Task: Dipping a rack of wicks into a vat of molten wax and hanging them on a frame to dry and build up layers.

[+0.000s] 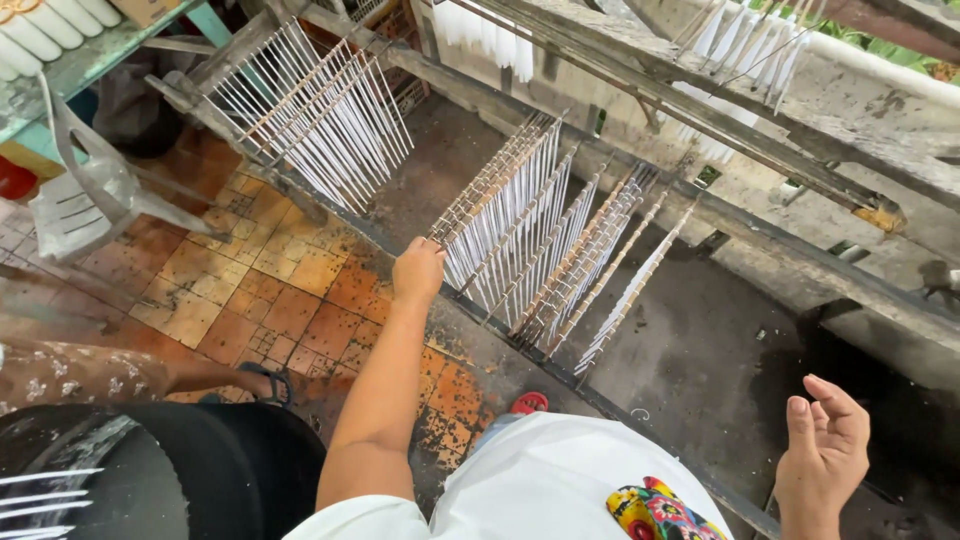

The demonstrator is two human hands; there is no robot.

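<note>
My left hand (417, 268) reaches forward and grips the near end of a wooden rod (490, 180) from which a row of thin white candles (505, 240) hangs. That rod rests with several other candle rods (585, 265) across a dark rail (480, 310) of a wooden rack. My right hand (825, 445) is held out low on the right, palm up, fingers apart and empty, well away from the rack.
More candle rods (320, 110) hang at upper left and along the top beam (740, 50). A grey plastic chair (80, 190) stands left on orange tiles. A dark drum (200, 470) sits at lower left beside another person's sandalled foot (265, 380).
</note>
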